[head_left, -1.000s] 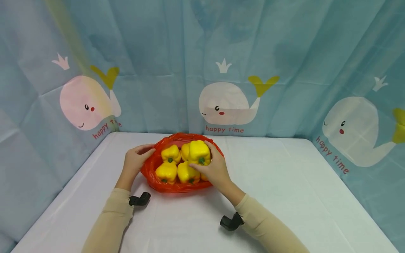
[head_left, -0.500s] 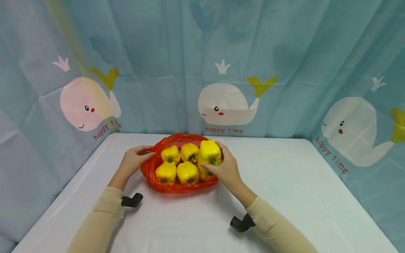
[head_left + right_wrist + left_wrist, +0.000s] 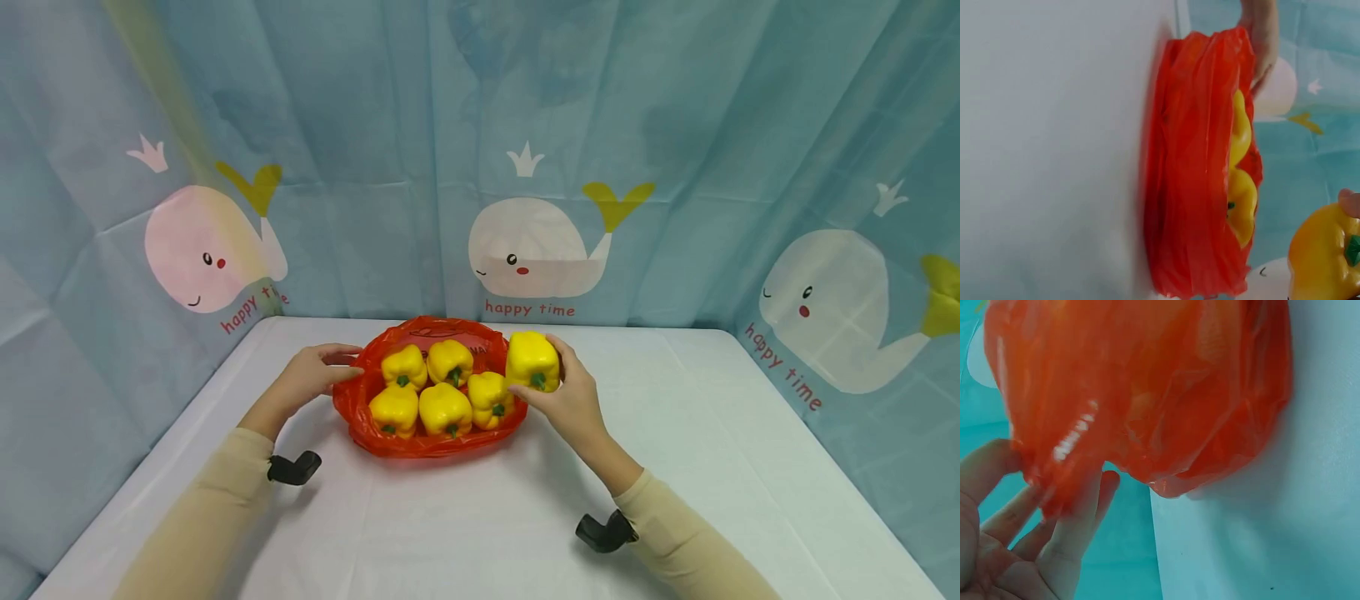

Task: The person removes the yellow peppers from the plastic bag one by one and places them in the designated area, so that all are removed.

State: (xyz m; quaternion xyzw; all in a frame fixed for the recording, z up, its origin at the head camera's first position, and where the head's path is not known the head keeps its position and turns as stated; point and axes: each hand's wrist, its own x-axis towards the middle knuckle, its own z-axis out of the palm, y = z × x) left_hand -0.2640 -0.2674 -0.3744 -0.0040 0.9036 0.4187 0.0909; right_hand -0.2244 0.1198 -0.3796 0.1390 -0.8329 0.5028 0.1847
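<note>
In the head view a red plastic bag [image 3: 442,446] stands with its mouth wide, several yellow bell peppers [image 3: 446,410] inside it with green stems showing. My right hand [image 3: 576,408] grips another yellow bell pepper [image 3: 533,362] between thumb and fingers, raised just past the bag's right rim. That held pepper [image 3: 1322,256] also shows at the lower right of the right wrist view. My left hand [image 3: 307,382] holds the bag's left side; in the left wrist view the thumb and fingers lie around the thin plastic, partly hidden by it.
A white-covered table [image 3: 712,450] carries the bag near its back edge. Behind and beside it hangs a blue curtain [image 3: 375,242] printed with whales. Black wrist mounts [image 3: 606,532] stick out from both sleeves.
My right hand has carried the held pepper rightward, from over the bag's peppers to beyond its right rim. The left forearm has swung out left, while the hand stays at the bag.
</note>
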